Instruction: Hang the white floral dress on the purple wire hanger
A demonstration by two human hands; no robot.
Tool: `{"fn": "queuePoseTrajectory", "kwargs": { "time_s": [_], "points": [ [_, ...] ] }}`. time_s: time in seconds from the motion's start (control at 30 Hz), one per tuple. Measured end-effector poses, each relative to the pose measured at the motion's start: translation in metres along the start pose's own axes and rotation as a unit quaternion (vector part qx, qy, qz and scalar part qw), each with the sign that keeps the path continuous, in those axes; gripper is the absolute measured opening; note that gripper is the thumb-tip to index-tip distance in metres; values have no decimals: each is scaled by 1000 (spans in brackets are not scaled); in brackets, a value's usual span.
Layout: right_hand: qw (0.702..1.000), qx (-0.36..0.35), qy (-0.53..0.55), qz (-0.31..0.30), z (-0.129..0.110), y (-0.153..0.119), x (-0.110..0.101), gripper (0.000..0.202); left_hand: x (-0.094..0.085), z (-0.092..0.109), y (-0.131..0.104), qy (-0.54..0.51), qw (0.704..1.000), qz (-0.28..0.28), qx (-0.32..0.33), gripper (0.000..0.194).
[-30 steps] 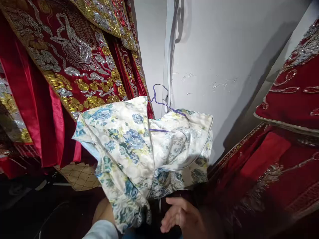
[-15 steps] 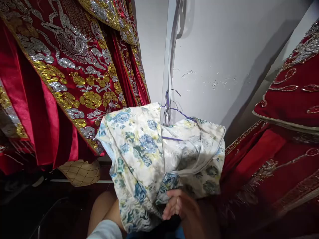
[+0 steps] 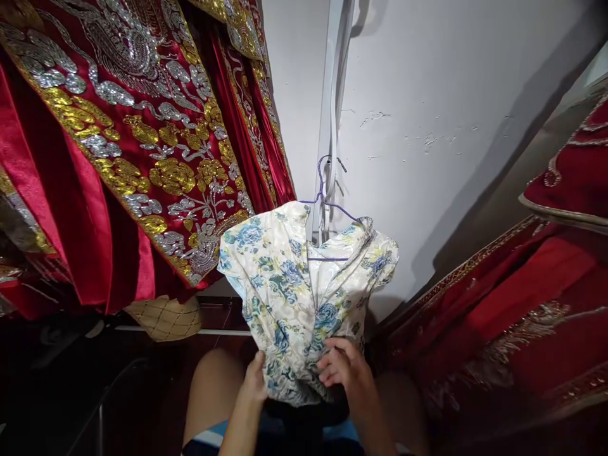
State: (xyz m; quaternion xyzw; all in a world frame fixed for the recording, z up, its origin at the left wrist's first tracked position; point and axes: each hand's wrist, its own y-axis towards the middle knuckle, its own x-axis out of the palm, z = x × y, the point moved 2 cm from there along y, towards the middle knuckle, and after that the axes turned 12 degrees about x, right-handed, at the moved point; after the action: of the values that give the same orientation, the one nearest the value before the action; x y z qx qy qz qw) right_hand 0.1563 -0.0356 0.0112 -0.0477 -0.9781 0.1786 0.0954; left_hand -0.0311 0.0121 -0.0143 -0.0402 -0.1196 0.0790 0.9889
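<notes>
Hands, the left hand [image 3: 253, 385] and right hand [image 3: 346, 373], both grip one floral dress [image 3: 294, 291] on one purple hanger [image 3: 327, 202].

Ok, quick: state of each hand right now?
Left hand: closed on the lower edge of the floral dress.
Right hand: fingers curled on the same dress, gripping its lower part.

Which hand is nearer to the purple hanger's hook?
Right, slightly. The right hand grips the floral dress almost straight below the purple hanger; the left hand holds the dress's lower edge, off to the left and a little lower.
</notes>
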Motion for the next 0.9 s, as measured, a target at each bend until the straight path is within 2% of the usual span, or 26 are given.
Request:
{"fn": "queuePoseTrajectory", "kwargs": {
  "time_s": [0.07,0.13,0.2,0.27,0.4,0.47,0.53,0.6,0.67,0.73,0.77,0.83,0.9],
  "points": [
    [999,-10,-22,-26,-4,3,6,47,5,1,-1,-25,998,-54,-37,85],
    [998,-43,-41,-22,-12,9,11,44,12,6,-6,-36,992,-110,-50,75],
    [994,-74,-75,11,-22,18,15,40,17,12,-10,-28,990,-133,-23,67],
    [986,-102,-128,37,-34,28,17,33,20,14,-13,-28,990,-140,-1,67],
    [965,-168,-203,1,-49,38,22,35,20,9,-14,-57,991,-121,-21,66],
    [970,-176,-169,-15,-48,37,24,37,17,6,-10,-75,994,-82,-21,60],
    [984,-158,-86,-2,-44,32,24,39,15,4,-5,-91,996,-23,3,49],
    [991,-128,5,27,-37,26,21,39,13,2,1,-89,994,39,49,39],
    [991,-110,56,55,-31,19,18,38,13,3,2,-48,986,102,123,38],
    [988,-123,47,78,-29,13,17,39,14,9,-2,28,960,165,225,40],
    [987,-136,31,85,-28,11,18,39,16,13,-7,67,938,191,283,40],
    [985,-153,5,82,-28,7,21,41,25,24,-18,140,889,200,387,37],
    [987,-146,7,61,-27,5,27,39,37,33,-28,198,858,135,455,26]
  ]
}}
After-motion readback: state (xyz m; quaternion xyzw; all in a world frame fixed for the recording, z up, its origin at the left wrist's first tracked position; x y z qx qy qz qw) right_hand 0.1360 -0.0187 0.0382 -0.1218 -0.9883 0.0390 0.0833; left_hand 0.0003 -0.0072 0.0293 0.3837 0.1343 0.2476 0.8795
